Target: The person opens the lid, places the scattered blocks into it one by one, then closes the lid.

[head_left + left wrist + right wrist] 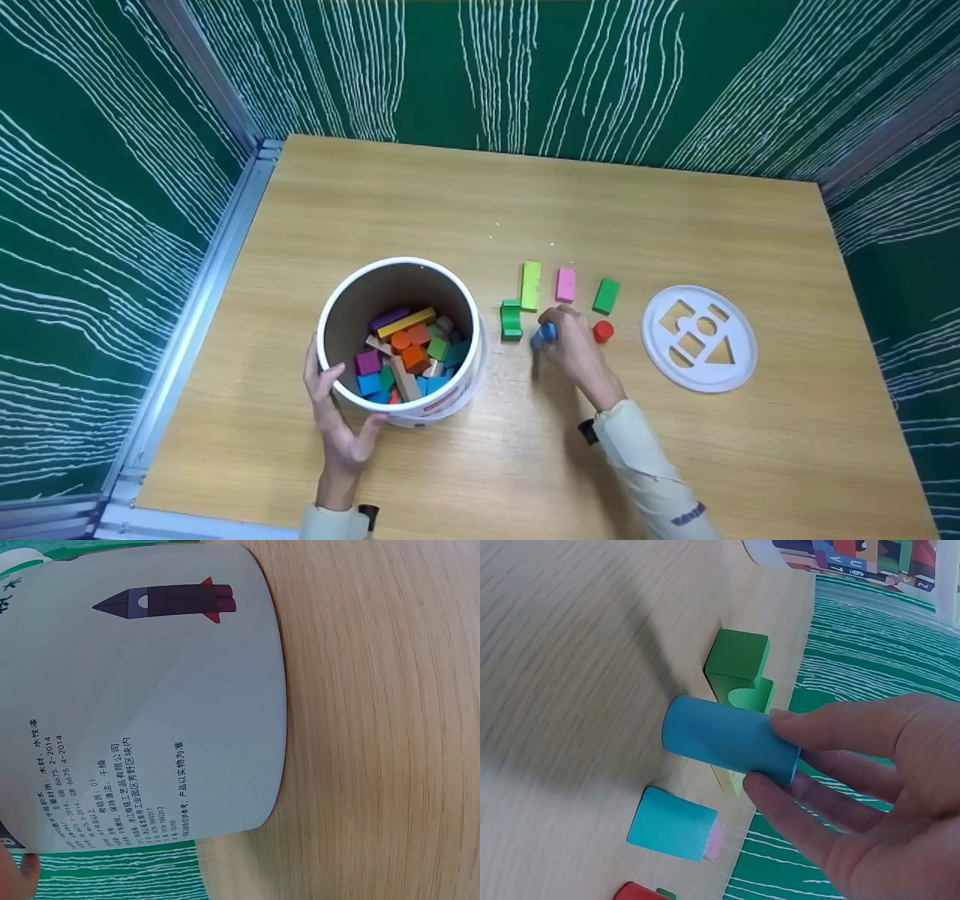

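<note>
While the left hand [341, 435] curves round the lower left of the white bucket [439, 409], its thumb spread along the near wall, the right hand [576, 349] reaches in from the lower right of the frame with wrist bent over the tabletop [675, 232]. Its thumb and fingers pinch one end of a blue cylinder block [727, 739], just right of the bucket; whether the far end touches the tabletop I cannot tell. A notched green block [511, 321] stands between cylinder and bucket. Beyond the right hand, near the centre, are a lime-green block [530, 285], a pink block [565, 285] and a green rectangular block [606, 296]; a red cylinder [603, 331] sits just beside its knuckles. A teal block [671, 823] stands near the fingers in the right wrist view. Mixed coloured blocks [412, 358] fill the bucket's bottom; a white lid with shaped cutouts [699, 380] lies at right.
</note>
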Motion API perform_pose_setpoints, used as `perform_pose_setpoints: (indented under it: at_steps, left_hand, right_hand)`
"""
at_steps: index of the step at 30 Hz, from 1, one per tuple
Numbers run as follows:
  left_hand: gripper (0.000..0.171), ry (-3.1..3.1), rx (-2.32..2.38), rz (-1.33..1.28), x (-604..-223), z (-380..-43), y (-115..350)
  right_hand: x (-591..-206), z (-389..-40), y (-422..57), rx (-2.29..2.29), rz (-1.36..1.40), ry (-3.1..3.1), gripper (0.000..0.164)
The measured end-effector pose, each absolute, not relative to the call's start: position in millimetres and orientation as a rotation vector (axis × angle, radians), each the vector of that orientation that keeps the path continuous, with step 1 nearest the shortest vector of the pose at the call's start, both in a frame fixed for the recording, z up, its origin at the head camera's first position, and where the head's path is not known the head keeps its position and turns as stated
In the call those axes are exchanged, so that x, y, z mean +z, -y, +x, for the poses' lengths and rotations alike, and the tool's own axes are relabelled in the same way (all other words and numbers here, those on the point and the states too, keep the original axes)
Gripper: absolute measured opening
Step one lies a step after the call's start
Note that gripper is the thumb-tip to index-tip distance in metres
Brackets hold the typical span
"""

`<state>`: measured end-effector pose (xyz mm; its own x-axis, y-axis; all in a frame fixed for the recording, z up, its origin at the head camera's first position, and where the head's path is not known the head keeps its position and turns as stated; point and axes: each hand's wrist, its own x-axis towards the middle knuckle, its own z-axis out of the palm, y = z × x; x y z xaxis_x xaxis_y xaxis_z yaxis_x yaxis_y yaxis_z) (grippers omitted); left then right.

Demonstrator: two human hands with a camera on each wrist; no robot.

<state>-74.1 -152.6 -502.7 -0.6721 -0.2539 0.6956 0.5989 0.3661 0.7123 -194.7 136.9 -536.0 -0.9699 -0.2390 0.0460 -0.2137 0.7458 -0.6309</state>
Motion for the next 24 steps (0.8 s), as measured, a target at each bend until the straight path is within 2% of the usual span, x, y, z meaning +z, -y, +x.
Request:
perform_pose_setpoints:
  at_steps: [13,24]
  left_hand:
    - [0.064,1.853,-1.398,-0.305,-501,-73,153]
    - [0.065,1.862,-1.394,-0.299,-501,-74,152]
  right_hand:
    - [-529,-195,-144,-1.043,-0.389,-2.963,0.021]
    - [-515,-193,-148,-1.093,-0.322,-2.91,0.026]
